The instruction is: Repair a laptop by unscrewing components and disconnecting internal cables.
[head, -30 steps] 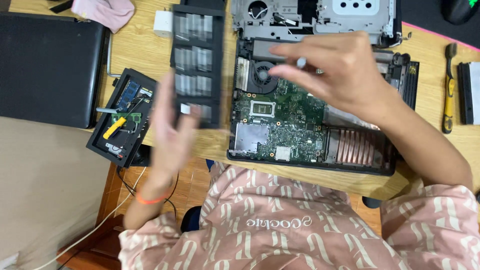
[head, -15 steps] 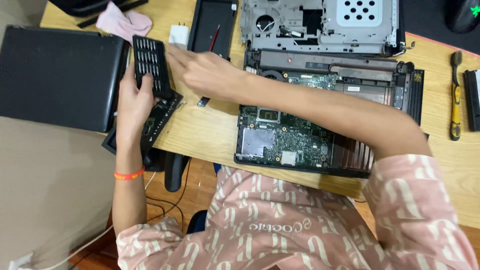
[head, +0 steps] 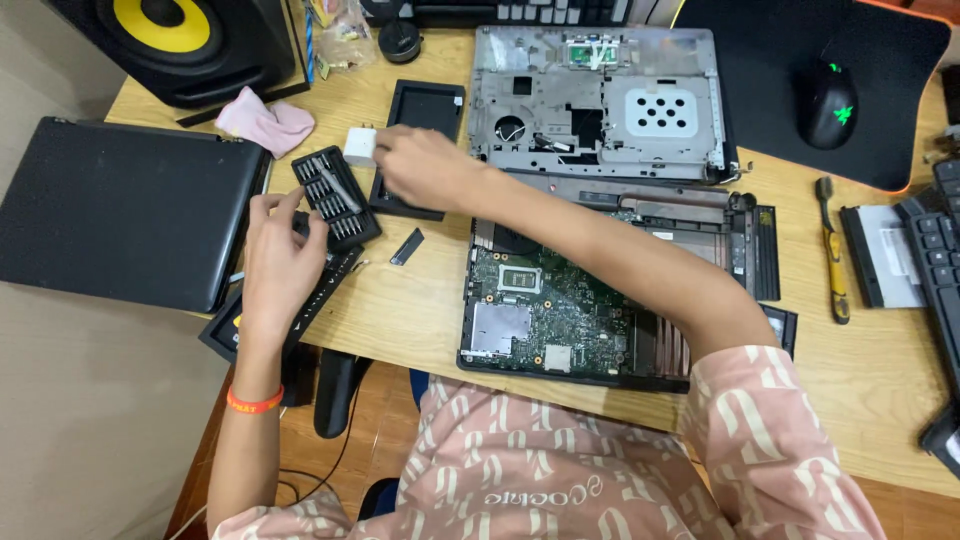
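The laptop is lying well into its teardown on the wooden tabletop [head: 420, 310]: the base [head: 600, 290] is sitting open with the green board [head: 540, 320] bare and its fan and copper fins exposed, the grey top cover [head: 600, 100] is resting upside down just behind it, and a flat black panel [head: 415, 145] is lying to the cover's left. A small dark strip [head: 407, 246] is lying loose between the panel and the base. The board itself is sitting in the base, so by the look of it removal of the inner parts is not finished, and nothing here is pointing to reassembly. The left hand [head: 275, 265] is curling around the near end of a black bit holder [head: 335, 197], steadying it; its grip is narrow and holding that holder, which is lying tilted over a dark tray [head: 225, 330] at the tabletop's left edge. The right hand [head: 425, 165] is reaching across to the holder's far end, beside a white plug [head: 360, 145], with fingers pinched close; whether they are holding a bit I cannot tell. A closed black laptop [head: 120, 210], a pink cloth [head: 265, 122], a speaker [head: 180, 40] and a yellow brush [head: 832, 260] are lying around.
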